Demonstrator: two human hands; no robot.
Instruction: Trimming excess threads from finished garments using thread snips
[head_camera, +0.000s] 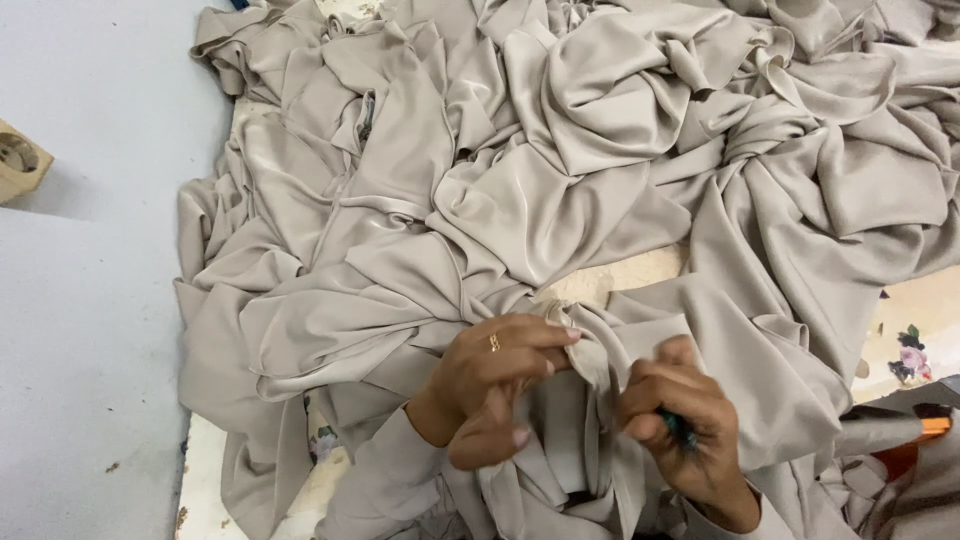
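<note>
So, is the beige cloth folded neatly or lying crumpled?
Crumpled: the beige cloth lies in a heap of irregular creases; both hands, left hand and right hand, pinch one edge.

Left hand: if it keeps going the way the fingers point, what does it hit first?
The left hand points right, pinching a fold of the beige fabric. Past that fold, the right hand looks next, though depth is unclear.

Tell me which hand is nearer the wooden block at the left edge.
Left. The left hand, wearing a ring, pinches beige fabric closer to the wooden block; the right hand, gripping a dark green tool, lies farther right.
</note>
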